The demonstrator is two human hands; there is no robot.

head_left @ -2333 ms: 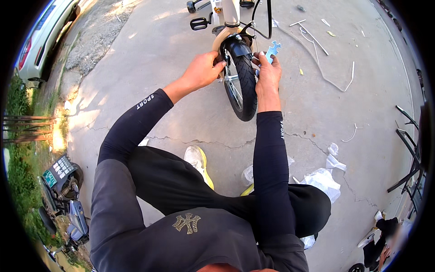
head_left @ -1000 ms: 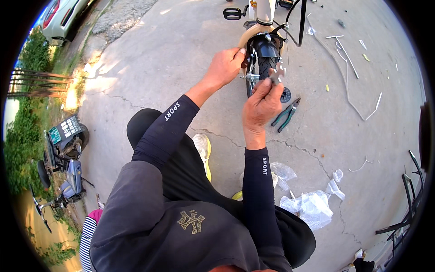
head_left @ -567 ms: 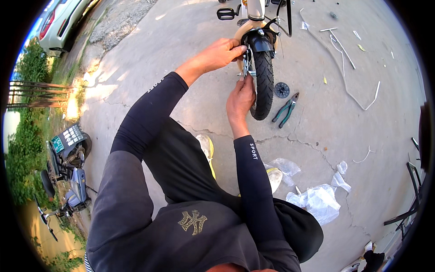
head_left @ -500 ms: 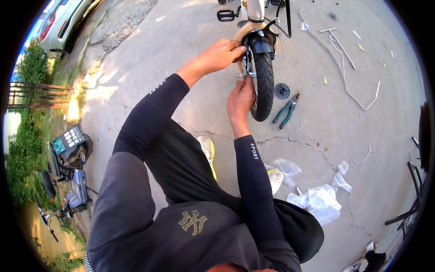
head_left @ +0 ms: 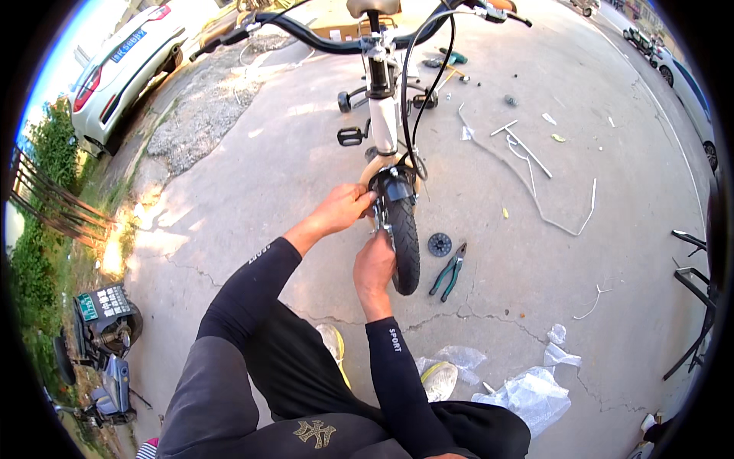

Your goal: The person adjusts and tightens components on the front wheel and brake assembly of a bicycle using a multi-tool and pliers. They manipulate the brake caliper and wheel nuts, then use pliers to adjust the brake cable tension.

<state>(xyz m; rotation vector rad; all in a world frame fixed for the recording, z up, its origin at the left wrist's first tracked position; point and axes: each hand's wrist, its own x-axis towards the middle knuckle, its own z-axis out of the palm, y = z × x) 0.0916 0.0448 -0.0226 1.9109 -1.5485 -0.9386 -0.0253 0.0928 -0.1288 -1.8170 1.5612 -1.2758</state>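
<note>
1. Low on the concrete ground [head_left: 252,176] in front of me stands a small bicycle with a white frame [head_left: 384,122], black handlebars and a black rubber front tyre [head_left: 405,245], its front end facing me.
2. My left hand [head_left: 342,209] reaches to the left side of the fork, just above the tyre; its fingers are curled closed around a part near the wheel's top, but I cannot tell exactly what they grip.
3. My right hand [head_left: 374,264] sits just below the left one, pressed against the left side of the wheel near the axle; its fingers are bent in toward the hub, and what they pinch is hidden from me.
4. Just right of the tyre lie green-handled pliers [head_left: 449,271] and a small round black disc [head_left: 439,244], both on the ground and apart from my hands.
5. Near my knees, crumpled clear plastic bags [head_left: 527,394] lie on the concrete.
6. Thin white rods and strips [head_left: 535,164] are scattered farther off to the right.
7. A white car [head_left: 126,65] is parked far off to my upper left.
</note>
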